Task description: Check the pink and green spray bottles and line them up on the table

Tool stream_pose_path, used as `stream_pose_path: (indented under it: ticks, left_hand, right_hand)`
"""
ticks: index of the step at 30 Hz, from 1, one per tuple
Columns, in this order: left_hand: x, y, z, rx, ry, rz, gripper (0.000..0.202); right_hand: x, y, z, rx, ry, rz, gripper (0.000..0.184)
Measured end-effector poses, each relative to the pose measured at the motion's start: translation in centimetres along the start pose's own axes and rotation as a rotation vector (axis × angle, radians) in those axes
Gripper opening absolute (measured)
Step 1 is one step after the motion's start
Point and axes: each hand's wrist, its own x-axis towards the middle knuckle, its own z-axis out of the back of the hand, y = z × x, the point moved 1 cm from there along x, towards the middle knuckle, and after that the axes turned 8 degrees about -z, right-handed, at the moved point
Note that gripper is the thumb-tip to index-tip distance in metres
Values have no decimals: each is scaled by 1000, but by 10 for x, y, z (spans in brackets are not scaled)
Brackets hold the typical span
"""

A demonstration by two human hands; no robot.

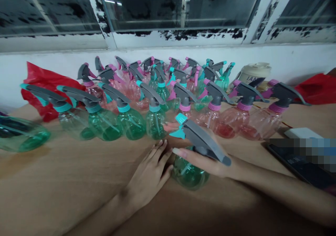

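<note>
A green spray bottle [191,176] with a grey trigger head and turquoise nozzle stands at the middle front of the table. My right hand [210,164] is wrapped round its neck, just under the trigger head, which hides part of the fingers. Flat on the wood beside it lies my left hand [149,176], fingers stretched out and holding nothing, its thumb close to the bottle's left side. Just beyond both hands runs a row of spray bottles: green ones [132,126] with turquoise collars on the left, pink ones [232,122] with pink collars on the right.
More spray bottles crowd behind the front row, against the white wall. Another green bottle [26,138] is at the left edge. Red plastic bags [43,82] lie at both sides. A cream container [253,71] stands back right; a dark phone [291,164] lies at right.
</note>
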Motion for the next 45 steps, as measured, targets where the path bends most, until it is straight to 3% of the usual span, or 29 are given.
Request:
stream_pose_path:
  ticks: [13, 20, 26, 31, 45]
  left_hand:
    - [0, 1, 0, -36, 23, 14, 41]
    - [-1, 1, 0, -61, 30, 40, 41]
    - [1, -1, 4, -49, 37, 21, 42]
    - [1, -1, 3, -12, 39, 29, 41]
    - [0, 0, 1, -15, 27, 26, 40]
  right_hand:
    - [0, 3, 0, 28, 3, -8, 41]
    - [-1, 2, 0, -15, -58, -6, 14]
    - [-1, 3, 3, -13, -19, -66, 18]
    - [0, -1, 2, 16, -48, -91, 44]
    - [4, 1, -2, -48, -32, -19, 43]
